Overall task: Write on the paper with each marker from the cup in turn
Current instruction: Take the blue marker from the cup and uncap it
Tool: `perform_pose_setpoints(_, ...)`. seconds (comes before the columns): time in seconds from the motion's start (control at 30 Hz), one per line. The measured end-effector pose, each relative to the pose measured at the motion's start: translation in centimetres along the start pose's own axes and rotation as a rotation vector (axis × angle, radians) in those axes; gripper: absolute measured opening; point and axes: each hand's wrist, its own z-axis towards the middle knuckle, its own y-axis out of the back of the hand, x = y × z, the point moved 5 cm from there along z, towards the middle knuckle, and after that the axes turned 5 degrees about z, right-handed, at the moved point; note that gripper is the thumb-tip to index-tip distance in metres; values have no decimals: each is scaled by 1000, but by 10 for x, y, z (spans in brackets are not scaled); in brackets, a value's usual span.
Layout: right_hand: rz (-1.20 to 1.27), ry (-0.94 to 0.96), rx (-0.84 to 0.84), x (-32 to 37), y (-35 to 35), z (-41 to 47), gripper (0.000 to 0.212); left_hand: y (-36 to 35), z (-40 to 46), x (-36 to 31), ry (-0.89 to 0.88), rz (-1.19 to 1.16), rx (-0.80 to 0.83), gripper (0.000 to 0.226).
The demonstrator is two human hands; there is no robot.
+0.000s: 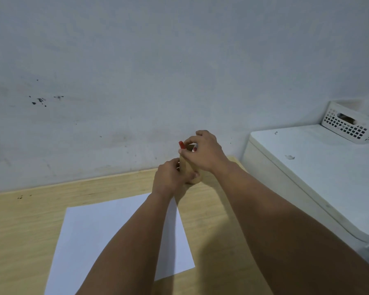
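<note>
Red marker (181, 144) pinched by right hand (206, 152) fingertips, sticks up from cup (189, 169). Left hand (168, 177) wraps cup, at table (30, 220) back. Step looks like picking. Next: lift straight up, bring to paper (107, 231), blank.

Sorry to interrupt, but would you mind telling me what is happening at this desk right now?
A person is working with both bare hands at a wooden desk. The left hand steadies a tan cup near the wall, while the right hand reaches over its rim at the markers; a red marker sticks up from the cup. A sheet of white paper lies nearer the person, with no writing visible. Whether the right hand already grips a marker is unclear.
</note>
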Motion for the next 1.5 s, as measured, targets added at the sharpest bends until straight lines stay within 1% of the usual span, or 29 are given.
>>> perform_pose_setpoints(0.1, 46, 2, -22, -3, -1, 0, 39, 0, 0, -1, -4, -18, -7, 65)
perform_pose_setpoints(0.23, 145, -11, -140, -4, 9, -2, 45, -1, 1, 0, 0, -12, -15, 57)
perform_pose_setpoints(0.33, 115, -63, -223, -5, 19, -2, 38, -2, 3, 1, 10, 10, -28, 57)
perform_pose_setpoints(0.4, 98, -136, -258, -8, 24, -1, 32, -3, 5, 2, 19, 32, -32, 57)
perform_pose_setpoints(0.5, 118, -227, -254, -9, 28, 2, 23, -4, 7, 2, 30, 42, -23, 58)
perform_pose_setpoints(0.57, 120, -246, -250, -6, 32, 3, 20, -4, 7, 2, 26, 36, -28, 61)
perform_pose_setpoints(0.7, 200, -239, -272, 4, 41, 1, 25, -3, 7, 0, 26, 17, -35, 60)
perform_pose_setpoints(0.8, 308, -173, -358, 13, 58, 2, 26, -4, 5, -3, 36, 24, -35, 59)
perform_pose_setpoints(0.9, 441, 1, -451, 29, 86, 5, 19, 0, 0, -13, 28, 79, -21, 64)
perform_pose_setpoints(0.97, 472, 108, -495, 47, 107, 4, 18, 8, -6, -21, 34, 77, -12, 67)
perform_pose_setpoints(1.03, 514, 167, -520, 66, 121, 0, 20, 25, -17, -27, 26, 80, -33, 58)
perform_pose_setpoints(1.07, 549, 173, -509, 75, 124, -2, 22, 40, -23, -28, 26, 76, -66, 53)
perform_pose_setpoints(1.1, 590, 163, -476, 85, 122, -5, 25, 57, -29, -27, 42, 57, -114, 56)
perform_pose_setpoints(1.13, 640, 145, -420, 94, 117, -9, 27, 77, -35, -24, 65, 31, -159, 55)
perform_pose_setpoints(1.17, 706, 120, -345, 103, 108, -15, 29, 98, -42, -20, 95, -5, -193, 49)
perform_pose_setpoints(1.23, 869, 52, -161, 123, 79, -33, 26, 141, -56, -11, 140, -175, -225, 35)
perform_pose_setpoints(1.27, 950, 10, -73, 132, 61, -44, 23, 161, -65, -8, 148, -296, -229, 32)
perform_pose_setpoints(1.33, 1059, -42, 83, 146, 22, -65, 14, 193, -85, -2, 158, -491, -218, 33)
perform_pose_setpoints(1.37, 1079, -52, 151, 152, 4, -74, 12, 207, -95, 3, 155, -541, -209, 36)
perform_pose_setpoints(1.43, 1084, -75, 268, 161, -28, -91, 12, 228, -114, 15, 154, -544, -191, 41)
perform_pose_setpoints(1.5, 1092, -88, 379, 172, -51, -104, 11, 244, -129, 29, 164, -418, -192, 46)
